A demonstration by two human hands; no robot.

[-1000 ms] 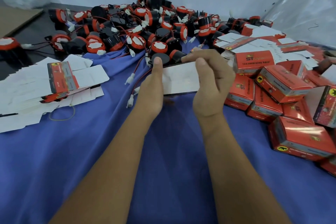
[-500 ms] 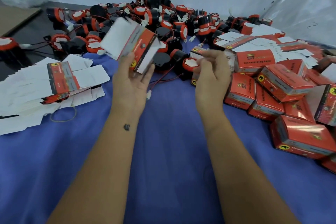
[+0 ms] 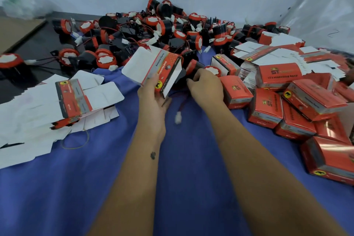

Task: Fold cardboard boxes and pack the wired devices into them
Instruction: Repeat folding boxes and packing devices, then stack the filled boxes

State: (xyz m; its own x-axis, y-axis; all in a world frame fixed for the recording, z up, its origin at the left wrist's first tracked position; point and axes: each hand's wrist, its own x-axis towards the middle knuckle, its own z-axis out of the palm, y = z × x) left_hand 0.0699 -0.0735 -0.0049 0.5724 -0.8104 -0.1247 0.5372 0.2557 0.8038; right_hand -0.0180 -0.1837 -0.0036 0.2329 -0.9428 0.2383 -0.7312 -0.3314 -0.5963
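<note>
**Open box held ready, device gripped beside its mouth**

A white connector (image 3: 178, 120) is seen dangling on its limp wire just above the blue surface (image 3: 76, 188). The thin, light box (image 3: 160, 71) is gripped by the left hand (image 3: 153, 99) at its lower corner; stiff edges would best be held, since the panels probably crush easily. Its long axis runs up-left, the open mouth facing right. A black-and-red device (image 3: 193, 69), likely rigid and heavier, is clasped by the right hand (image 3: 206, 86).

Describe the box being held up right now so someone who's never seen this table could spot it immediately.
Start at the blue cloth and follow the left hand up from the middle. Its grip holds one red and grey box in the air before the pile of red-and-black wired devices. Unlike the flat blanks on the left and the closed boxes on the right, it is opened up, white flaps sticking out.
</note>
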